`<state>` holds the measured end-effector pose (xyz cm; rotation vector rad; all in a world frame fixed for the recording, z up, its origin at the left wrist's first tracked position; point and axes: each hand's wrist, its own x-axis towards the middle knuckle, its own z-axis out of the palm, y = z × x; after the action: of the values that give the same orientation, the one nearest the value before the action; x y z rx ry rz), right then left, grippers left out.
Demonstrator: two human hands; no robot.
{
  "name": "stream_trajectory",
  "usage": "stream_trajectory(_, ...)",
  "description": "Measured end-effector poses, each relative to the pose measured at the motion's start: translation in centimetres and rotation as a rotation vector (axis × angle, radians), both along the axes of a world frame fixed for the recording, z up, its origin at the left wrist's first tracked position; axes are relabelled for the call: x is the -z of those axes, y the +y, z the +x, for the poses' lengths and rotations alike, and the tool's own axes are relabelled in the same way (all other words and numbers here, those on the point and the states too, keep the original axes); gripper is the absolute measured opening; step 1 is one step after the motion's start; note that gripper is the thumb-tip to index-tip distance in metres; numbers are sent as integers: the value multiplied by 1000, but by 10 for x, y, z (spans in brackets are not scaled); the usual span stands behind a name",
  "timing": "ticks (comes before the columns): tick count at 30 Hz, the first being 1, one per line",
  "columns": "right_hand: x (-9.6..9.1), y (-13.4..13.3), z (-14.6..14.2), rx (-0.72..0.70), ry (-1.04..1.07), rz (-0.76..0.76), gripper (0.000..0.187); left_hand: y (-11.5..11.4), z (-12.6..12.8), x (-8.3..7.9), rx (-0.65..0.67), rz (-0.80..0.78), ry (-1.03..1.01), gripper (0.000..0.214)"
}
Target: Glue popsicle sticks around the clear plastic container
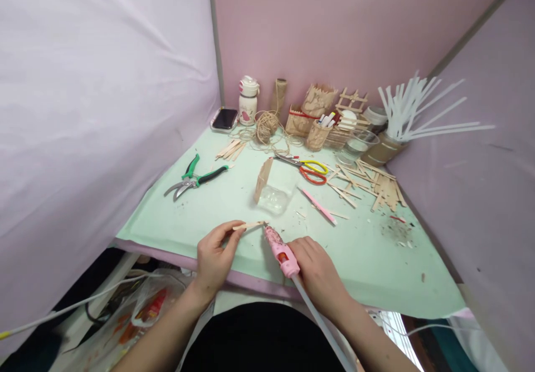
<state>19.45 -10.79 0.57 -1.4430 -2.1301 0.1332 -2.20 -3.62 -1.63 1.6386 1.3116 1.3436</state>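
Note:
My left hand [215, 255] pinches a flat wooden craft stick [249, 226] near the front edge of the pale green table [200, 216]. The stick lies roughly level and points right. My right hand [318, 269] grips a pink glue gun [279, 251] with a white glue rod sticking out behind it. The gun's nozzle touches the right end of the stick. A clear plastic cup [273, 198] lies just beyond the stick, with an upright panel of glued sticks [263, 179] leaning beside it.
Green-handled pruners [195, 179] lie at the left, scissors [307, 167] and a pink knife [320, 206] in the middle, loose sticks [371, 182] at the right. Twine [264, 126], a phone [224, 119], a bottle [248, 101], stick holders and white glue rods [412, 112] line the back.

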Motion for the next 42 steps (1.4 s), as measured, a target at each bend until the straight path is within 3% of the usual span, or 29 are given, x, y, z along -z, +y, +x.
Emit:
stream_trajectory(5,-2,-1,3,17,-96,-37,34,2,1,-2,-31,-23,-14,15)
stream_trajectory(19,-11,-1,-3,44,-307,-140,12,4,1,-2,-36,-20,4,14)
stream_trajectory(42,-11,-1,-5,57,-388,-135,6,6,0,0,-26,27,87,17)
